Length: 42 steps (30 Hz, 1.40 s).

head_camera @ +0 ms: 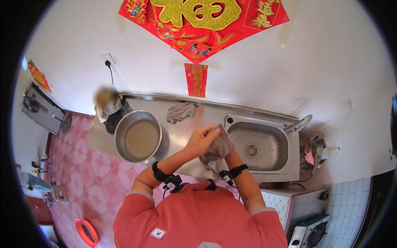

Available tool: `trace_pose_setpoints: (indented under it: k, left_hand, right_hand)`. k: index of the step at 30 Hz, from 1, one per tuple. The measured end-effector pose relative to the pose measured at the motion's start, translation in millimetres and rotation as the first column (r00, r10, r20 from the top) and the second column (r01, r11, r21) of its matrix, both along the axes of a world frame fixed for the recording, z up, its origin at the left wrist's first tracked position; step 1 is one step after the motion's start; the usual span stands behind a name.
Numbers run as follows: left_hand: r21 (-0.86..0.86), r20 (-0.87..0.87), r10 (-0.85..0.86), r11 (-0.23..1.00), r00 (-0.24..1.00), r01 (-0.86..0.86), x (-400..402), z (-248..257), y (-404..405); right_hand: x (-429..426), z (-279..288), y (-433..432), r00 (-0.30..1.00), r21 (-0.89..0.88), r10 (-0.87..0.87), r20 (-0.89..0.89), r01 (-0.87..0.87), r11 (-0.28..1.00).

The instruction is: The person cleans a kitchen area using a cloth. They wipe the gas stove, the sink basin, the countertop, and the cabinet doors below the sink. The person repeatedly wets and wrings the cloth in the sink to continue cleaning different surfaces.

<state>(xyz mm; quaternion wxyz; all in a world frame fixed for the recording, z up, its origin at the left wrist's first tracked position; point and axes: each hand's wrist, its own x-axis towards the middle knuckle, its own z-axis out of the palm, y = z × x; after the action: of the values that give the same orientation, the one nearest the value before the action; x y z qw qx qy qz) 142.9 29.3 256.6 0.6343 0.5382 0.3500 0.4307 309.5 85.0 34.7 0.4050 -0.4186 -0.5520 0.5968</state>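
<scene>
My left hand [203,139] pinches the upper edge of a damp-looking grey-brown cloth [221,143], which hangs in front of me between the metal basin and the sink. The cloth covers my right hand, whose forearm comes up under it from the right. Left of my hands stands a round metal basin [138,136] with cloudy water in it. A second crumpled grey cloth [181,112] lies at the back of the stainless steel counter [178,133]. To the right is the steel sink [257,145], its drain visible and a curved faucet [300,123] at its corner.
Cloths and a dark round object [113,123] sit at the counter's left end. A pink pot-like item [309,152] and a bottle [330,152] stand beyond the faucet. A gas stove [311,232] is at lower right, a red basin [86,232] on the tiled floor.
</scene>
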Motion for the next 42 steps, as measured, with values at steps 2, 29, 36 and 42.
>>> trace_pose_setpoints:
  k: [2,29,36,42]
  left_hand:
    - [0.055,0.066,0.122,0.991,0.990,-0.126,-8.7,13.6,7.6]
    - [0.131,-0.885,0.038,0.977,0.464,0.170,-159.7,-136.7,-49.9]
    - [0.538,-0.831,0.517,0.841,0.205,0.059,-87.8,-266.3,-30.7]
    - [0.511,-0.853,0.439,0.811,0.281,0.284,-94.9,-264.1,-59.3]
  right_hand:
    - [2.2,2.2,9.5,0.997,-0.014,-0.024,-0.069,0.023,1.000]
    - [17.6,-2.6,-72.6,0.681,0.314,-0.257,0.685,0.042,0.948]
    - [-62.1,-28.5,-49.5,0.579,0.629,-0.437,0.688,-0.176,0.757]
    - [-43.1,-33.5,-110.7,0.533,0.525,-0.278,0.800,-0.396,0.753]
